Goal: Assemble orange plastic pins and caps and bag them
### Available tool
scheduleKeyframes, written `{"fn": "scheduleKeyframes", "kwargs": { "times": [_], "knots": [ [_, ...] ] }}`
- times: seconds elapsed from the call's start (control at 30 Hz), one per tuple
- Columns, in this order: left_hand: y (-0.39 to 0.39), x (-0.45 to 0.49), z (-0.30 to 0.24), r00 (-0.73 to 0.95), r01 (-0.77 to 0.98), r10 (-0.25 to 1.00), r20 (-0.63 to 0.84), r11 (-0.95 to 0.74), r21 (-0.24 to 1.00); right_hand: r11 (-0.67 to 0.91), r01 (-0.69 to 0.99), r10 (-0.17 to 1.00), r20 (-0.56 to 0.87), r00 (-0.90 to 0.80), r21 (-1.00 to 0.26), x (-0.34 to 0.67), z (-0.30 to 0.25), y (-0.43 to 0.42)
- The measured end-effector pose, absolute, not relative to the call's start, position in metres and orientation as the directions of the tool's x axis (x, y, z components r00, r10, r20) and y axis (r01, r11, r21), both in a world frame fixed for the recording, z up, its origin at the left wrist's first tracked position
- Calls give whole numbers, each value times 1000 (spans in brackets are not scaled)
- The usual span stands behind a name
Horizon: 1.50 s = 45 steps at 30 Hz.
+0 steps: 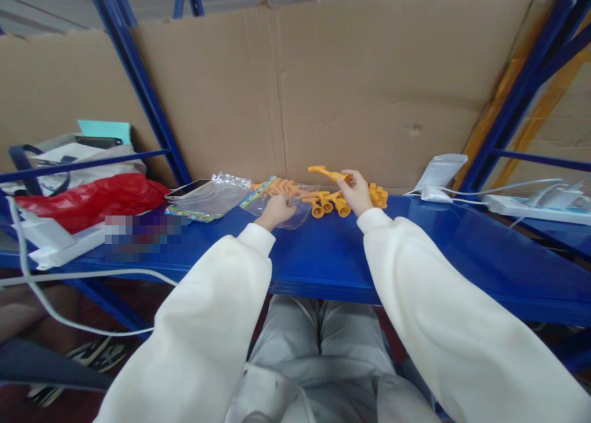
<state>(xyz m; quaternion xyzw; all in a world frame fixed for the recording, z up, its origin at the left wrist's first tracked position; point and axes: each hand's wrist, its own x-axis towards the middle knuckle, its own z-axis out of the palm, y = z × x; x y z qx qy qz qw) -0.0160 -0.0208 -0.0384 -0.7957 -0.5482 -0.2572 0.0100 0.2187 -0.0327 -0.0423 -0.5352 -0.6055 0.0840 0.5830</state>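
My right hand (354, 192) is closed around a long orange plastic piece (325, 173), held a little above the blue shelf (323, 250). Under it lie several orange trumpet-shaped toy parts (329, 202) and an orange lump (378, 195) to the right. My left hand (277, 210) is closed on the edge of a clear plastic bag (298, 209) with orange parts inside (281, 188). Both arms wear white sleeves.
A stack of clear bags with printed cards (207, 196) lies left of my hands. Further left sit a red bag (92, 198), a tote and a white power strip (50, 241) with cable. A white pouch (438, 172) and another power strip (530, 207) lie at right. A cardboard wall (323, 90) stands behind.
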Motion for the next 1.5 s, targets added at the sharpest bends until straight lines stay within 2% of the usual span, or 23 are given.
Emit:
{"fn": "scheduleKeyframes", "kwargs": {
  "times": [0.13,0.23,0.47,0.63,0.83,1.03,1.23,1.33,1.5],
  "knots": [
    [-12,-20,-44,284,791,876,389,-444,421,523,451,767,630,122,-724,211,-43,-33],
    [-9,-23,-48,321,736,869,377,-479,478,545,449,780,624,37,-708,207,-44,-36],
    [-11,-17,-43,246,772,844,476,-467,430,536,455,803,596,-14,-711,205,-46,-39],
    [-15,-14,-42,286,716,845,451,-502,485,574,403,800,594,-88,-713,194,-47,-44],
    [-15,-11,-43,375,671,790,485,-592,446,603,434,787,588,-188,-669,183,-54,-48],
    [-16,-8,-44,354,666,807,473,-572,478,592,382,802,563,-198,-710,176,-63,-43],
    [-20,-5,-42,316,633,821,476,-555,539,492,383,868,475,-147,-782,165,-68,-38],
    [-18,-4,-43,293,624,832,471,-540,565,515,430,857,461,-232,-741,162,-70,-41],
    [-13,-5,-47,315,608,820,479,-562,562,570,603,818,449,-359,-558,161,-65,-52]
  ]
}}
